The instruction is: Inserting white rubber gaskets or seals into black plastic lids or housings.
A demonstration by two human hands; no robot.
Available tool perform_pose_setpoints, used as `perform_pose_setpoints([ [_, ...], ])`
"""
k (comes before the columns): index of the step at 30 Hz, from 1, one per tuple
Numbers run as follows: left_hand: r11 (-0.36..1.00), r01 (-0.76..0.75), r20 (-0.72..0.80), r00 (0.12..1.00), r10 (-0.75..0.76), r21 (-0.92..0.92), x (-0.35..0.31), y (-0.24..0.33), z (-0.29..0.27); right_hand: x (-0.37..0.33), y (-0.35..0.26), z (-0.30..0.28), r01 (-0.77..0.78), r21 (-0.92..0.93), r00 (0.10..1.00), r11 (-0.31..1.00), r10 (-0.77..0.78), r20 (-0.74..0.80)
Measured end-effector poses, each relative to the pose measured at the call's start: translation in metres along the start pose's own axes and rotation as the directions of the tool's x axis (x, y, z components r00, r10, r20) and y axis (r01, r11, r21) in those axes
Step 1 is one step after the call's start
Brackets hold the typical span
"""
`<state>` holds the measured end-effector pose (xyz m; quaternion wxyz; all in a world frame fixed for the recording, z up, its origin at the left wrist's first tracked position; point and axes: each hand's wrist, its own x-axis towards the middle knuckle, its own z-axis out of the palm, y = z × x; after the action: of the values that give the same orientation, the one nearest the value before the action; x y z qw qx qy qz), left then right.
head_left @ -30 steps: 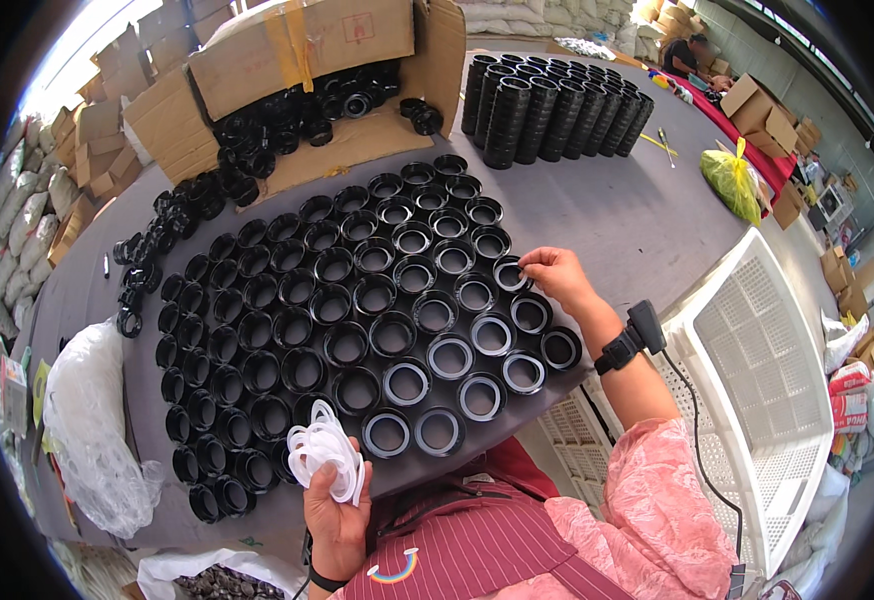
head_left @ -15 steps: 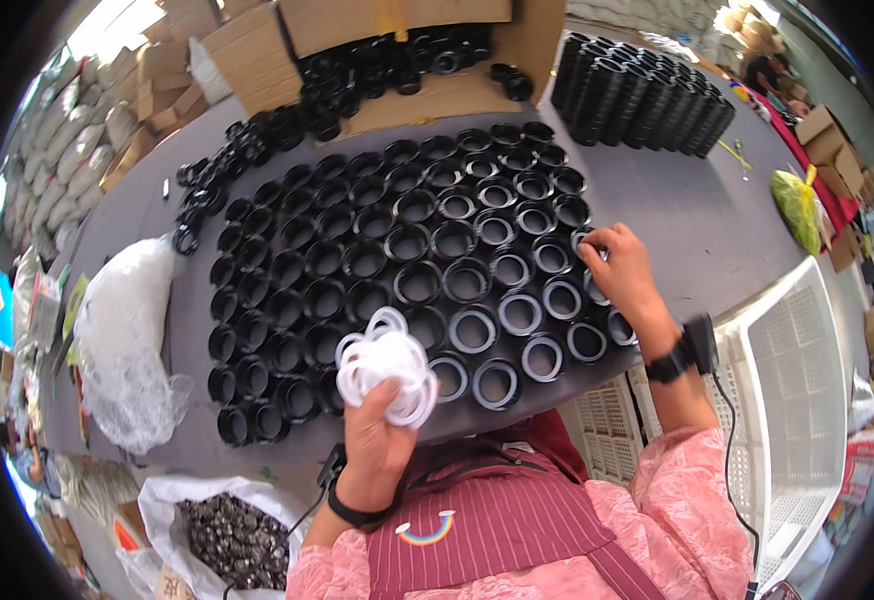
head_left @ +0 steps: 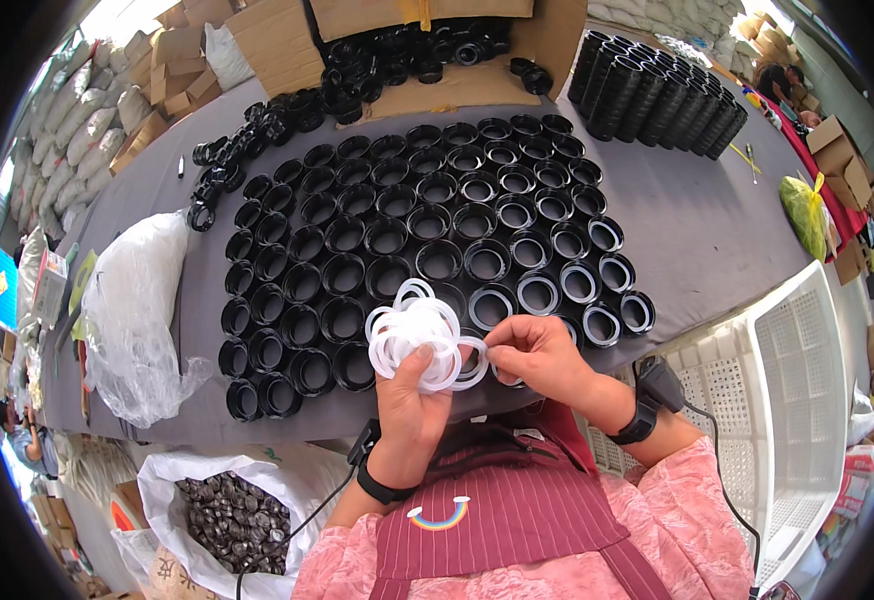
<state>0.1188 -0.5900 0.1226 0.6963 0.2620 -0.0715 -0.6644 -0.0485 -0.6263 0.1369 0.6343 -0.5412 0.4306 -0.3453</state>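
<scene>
A loose bunch of thin white rings (head_left: 415, 338) is gripped in my left hand (head_left: 412, 400), thumb pressed on top. My right hand (head_left: 542, 360) is closed in a pinch at the bunch's right side, fingertips on the edge of one white ring (head_left: 470, 362). Beneath and beyond both hands, black ring-shaped parts (head_left: 343, 272) stand in close rows on the grey table. Several on the right, such as one black part (head_left: 537, 294), show a pale ring inside the rim; those on the left look plain black. My hands hide some of the nearest parts.
An open cardboard box (head_left: 437, 95) spills loose black parts at the back. Stacked black columns (head_left: 647, 95) stand at the back right. A clear plastic bag (head_left: 137, 320) lies left, with a white sack of dark pieces (head_left: 232, 520) below. White crates (head_left: 787, 390) stand right.
My right hand has moved left and nearer, from the right edge of the rows to the white rings. The left hand still holds the bunch. The whole view has shifted slightly.
</scene>
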Motion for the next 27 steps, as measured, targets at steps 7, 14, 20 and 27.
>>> perform_pose_setpoints([
  [7,0.998,0.045,0.068,0.996,-0.049,0.053,0.002,-0.010,-0.005,0.002,-0.010,0.006,0.367,-0.564,0.896,0.740,-0.444,0.000],
  [14,0.996,0.087,-0.011,0.996,-0.088,-0.027,0.008,-0.003,-0.017,0.001,0.001,0.003,0.712,-0.673,0.516,0.203,-0.800,0.305],
  [20,0.988,0.152,0.035,0.988,-0.153,0.015,0.001,0.000,-0.007,-0.007,0.005,-0.007,0.877,-0.471,0.365,0.099,-0.775,0.516],
  [27,0.998,0.058,-0.103,0.993,-0.054,0.034,0.002,0.011,-0.018,-0.038,-0.016,-0.004,0.784,-0.323,0.617,0.531,-0.726,0.303],
])
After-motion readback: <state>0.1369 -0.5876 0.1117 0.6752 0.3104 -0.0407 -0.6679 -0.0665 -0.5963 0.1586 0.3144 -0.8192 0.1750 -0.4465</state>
